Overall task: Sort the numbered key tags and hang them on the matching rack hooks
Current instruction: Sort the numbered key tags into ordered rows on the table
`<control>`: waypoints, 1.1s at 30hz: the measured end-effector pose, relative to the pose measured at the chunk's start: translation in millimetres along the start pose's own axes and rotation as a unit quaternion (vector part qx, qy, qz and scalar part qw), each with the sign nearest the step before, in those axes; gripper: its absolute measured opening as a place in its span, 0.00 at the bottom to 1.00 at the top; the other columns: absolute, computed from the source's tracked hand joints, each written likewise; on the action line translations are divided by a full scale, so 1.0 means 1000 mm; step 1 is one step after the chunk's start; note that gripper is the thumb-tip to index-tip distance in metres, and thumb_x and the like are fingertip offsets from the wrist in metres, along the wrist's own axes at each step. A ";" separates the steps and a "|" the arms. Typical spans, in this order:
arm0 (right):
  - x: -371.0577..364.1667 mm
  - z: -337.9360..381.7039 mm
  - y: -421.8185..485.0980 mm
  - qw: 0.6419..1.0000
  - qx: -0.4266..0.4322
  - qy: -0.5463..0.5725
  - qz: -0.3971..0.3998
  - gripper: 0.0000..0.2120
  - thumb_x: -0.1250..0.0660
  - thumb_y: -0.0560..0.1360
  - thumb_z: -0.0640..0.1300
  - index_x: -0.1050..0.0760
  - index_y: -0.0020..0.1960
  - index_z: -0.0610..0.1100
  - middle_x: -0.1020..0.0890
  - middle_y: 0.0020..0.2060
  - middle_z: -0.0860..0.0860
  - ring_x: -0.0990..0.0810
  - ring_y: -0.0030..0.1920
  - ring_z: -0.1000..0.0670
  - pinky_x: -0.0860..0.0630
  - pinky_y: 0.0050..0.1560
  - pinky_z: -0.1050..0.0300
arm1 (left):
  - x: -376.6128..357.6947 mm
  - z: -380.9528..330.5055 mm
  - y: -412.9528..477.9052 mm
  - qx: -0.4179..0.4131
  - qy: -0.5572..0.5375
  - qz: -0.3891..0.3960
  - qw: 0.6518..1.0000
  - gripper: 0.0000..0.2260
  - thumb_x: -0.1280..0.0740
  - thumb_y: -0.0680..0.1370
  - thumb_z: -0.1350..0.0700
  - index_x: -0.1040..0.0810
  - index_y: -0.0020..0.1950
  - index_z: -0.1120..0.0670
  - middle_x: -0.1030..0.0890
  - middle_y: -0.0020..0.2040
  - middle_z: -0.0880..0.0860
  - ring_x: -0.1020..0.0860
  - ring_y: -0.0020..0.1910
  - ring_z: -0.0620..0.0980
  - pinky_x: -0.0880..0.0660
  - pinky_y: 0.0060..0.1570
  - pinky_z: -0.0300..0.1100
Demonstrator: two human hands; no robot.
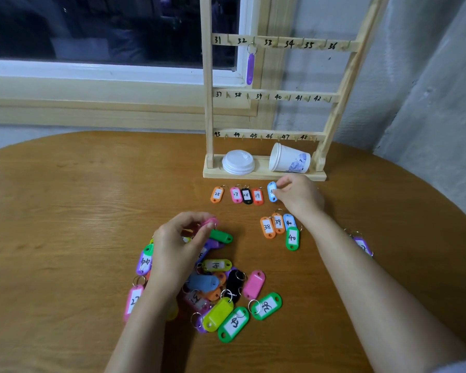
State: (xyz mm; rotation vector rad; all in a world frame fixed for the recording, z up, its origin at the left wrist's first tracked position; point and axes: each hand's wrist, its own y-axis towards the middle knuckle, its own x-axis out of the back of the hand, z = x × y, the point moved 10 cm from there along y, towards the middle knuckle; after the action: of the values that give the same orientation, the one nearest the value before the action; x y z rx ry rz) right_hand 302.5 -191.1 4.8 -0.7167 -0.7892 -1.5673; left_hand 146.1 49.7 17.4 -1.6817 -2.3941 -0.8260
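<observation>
A wooden rack (339, 84) with hooks numbered 31 to 48 stands at the table's far side. One purple tag (250, 68) hangs from hook 32. A pile of coloured key tags (221, 292) lies in the near middle. My left hand (178, 246) hovers over the pile and pinches a pink tag (210, 221). My right hand (299, 195) pinches a light blue tag (271, 191) at the right end of a row of tags 25, 27, 28, 29 (237, 195). A second group, 38, 39, 40 (280, 230), lies below that row.
A stack of white lids (238, 162) and a tipped paper cup (288, 158) rest on the rack's base. A lone purple tag (362, 244) lies right of my right forearm. The round wooden table (65, 211) stands against a window sill and a grey wall.
</observation>
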 end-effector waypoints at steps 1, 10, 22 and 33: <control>-0.002 0.001 0.001 1.000 -0.003 -0.011 0.006 0.06 0.32 0.74 0.48 0.23 0.51 0.53 0.18 0.49 0.55 0.21 0.47 0.52 0.26 0.40 0.57 | 0.000 -0.001 0.000 -0.002 0.000 -0.001 1.000 0.06 0.28 0.73 0.59 0.17 0.47 0.49 0.17 0.43 0.43 0.20 0.42 0.40 0.27 0.42 0.28; 0.009 0.008 -0.016 0.998 0.058 0.012 0.012 0.10 0.35 0.76 0.51 0.23 0.56 0.51 0.19 0.50 0.55 0.22 0.47 0.55 0.26 0.41 0.57 | -0.001 0.000 0.000 -0.003 0.001 -0.002 1.000 0.05 0.29 0.74 0.58 0.18 0.47 0.49 0.17 0.44 0.43 0.20 0.43 0.39 0.27 0.42 0.28; 0.037 -0.012 -0.111 0.971 0.231 -0.062 -0.023 0.08 0.34 0.76 0.48 0.21 0.54 0.51 0.20 0.48 0.60 0.30 0.52 0.57 0.27 0.47 0.59 | -0.052 -0.043 -0.001 -0.115 0.074 0.094 0.986 0.11 0.33 0.76 0.65 0.19 0.53 0.53 0.23 0.45 0.46 0.25 0.41 0.40 0.31 0.40 0.27; 0.023 -0.009 -0.099 0.961 0.249 -0.119 0.018 0.15 0.35 0.77 0.51 0.25 0.63 0.54 0.24 0.60 0.61 0.32 0.62 0.54 0.32 0.58 0.52 | -0.136 -0.052 -0.002 -0.155 0.334 0.266 0.891 0.23 0.44 0.78 0.63 0.33 0.70 0.43 0.34 0.69 0.46 0.24 0.58 0.53 0.28 0.43 0.46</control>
State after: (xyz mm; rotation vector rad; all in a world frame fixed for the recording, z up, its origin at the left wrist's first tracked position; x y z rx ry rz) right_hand 200.9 -202.2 8.6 -0.5442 -1.2847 -1.1868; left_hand 185.1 -90.4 9.5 -1.6471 -1.3152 -1.4241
